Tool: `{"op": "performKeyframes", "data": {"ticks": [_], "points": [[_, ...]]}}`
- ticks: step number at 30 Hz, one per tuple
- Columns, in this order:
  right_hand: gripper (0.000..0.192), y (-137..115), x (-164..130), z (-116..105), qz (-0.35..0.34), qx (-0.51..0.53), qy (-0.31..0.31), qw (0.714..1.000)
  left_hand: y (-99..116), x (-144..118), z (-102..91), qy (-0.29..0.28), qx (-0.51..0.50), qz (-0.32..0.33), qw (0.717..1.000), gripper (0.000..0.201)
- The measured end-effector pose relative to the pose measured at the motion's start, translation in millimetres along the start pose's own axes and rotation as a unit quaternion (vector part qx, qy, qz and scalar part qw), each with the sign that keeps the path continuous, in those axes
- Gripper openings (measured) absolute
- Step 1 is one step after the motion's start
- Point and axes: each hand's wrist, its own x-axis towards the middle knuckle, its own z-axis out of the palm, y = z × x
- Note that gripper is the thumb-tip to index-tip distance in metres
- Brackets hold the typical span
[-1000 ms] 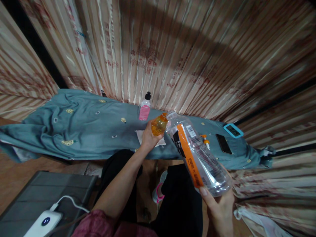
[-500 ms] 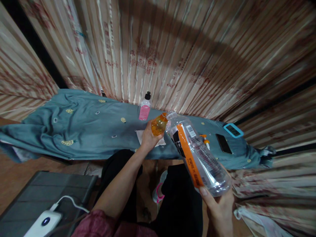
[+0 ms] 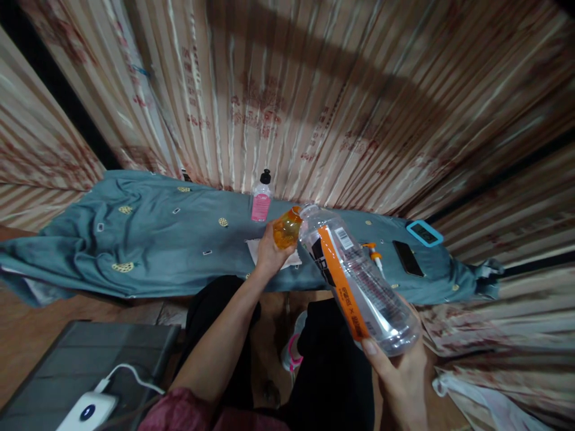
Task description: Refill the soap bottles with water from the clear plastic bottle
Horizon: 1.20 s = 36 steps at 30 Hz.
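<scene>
Big clear bottle (image 3: 359,280) is gripped at its base by the right hand (image 3: 399,374), tipped mouth-first toward the small orange bottle (image 3: 287,228) clasped in the left hand (image 3: 269,254), mouths touching.

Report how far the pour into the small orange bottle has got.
Done: the big bottle is uncapped and looks nearly drained. In hand: the right hand tips it by its base, mouth against the small orange bottle, which the left hand holds above the cloth. Left: capping; a loose nozzle lies nearby.
</scene>
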Motion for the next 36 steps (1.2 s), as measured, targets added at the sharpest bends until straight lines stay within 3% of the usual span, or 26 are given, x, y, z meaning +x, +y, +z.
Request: {"op": "performKeyframes", "data": {"ticks": [14, 21, 36], "points": [[0.084, -11.1, 0.9, 6.7, -0.019, -0.007, 0.001, 1.000, 2.6, 0.4, -0.5, 0.012, 0.000, -0.015, 1.000, 0.067], [0.082, -7.8, -0.8, 8.4, -0.040, -0.004, 0.004, 0.999, 0.5, 1.1, -1.0, 0.014, 0.002, -0.003, 1.000, 0.071], [0.081, 2.2, -3.0, 10.7, -0.035, 0.001, 0.015, 0.999, 9.6, 0.5, -7.6, 0.003, 0.025, -0.052, 0.998, 0.070]]}}
